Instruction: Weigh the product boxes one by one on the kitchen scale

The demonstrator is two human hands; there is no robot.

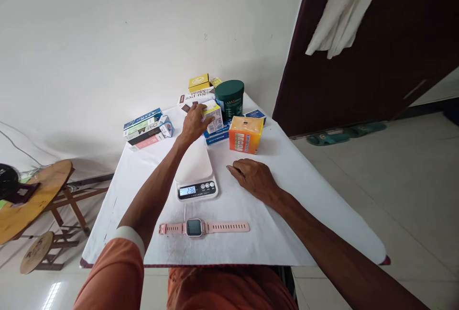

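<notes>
My left hand (194, 122) reaches past the white kitchen scale (195, 171) and grips a small white and yellow box (214, 116) that sits on a blue box (217, 136). The scale's display reads 236, and its platform has nothing on it. My right hand (253, 176) rests palm down on the white table cover (315, 190), just right of the scale, fingers loosely together and holding nothing. A pink smartwatch (195, 227) lies flat near the front edge.
An orange box (245, 134), a green round tin (230, 98), a yellow box (199, 83) and a stack of flat boxes (147, 129) stand at the back. A round wooden table (27, 197) and stool (38, 251) are on the left. A dark door (376, 51) is on the right.
</notes>
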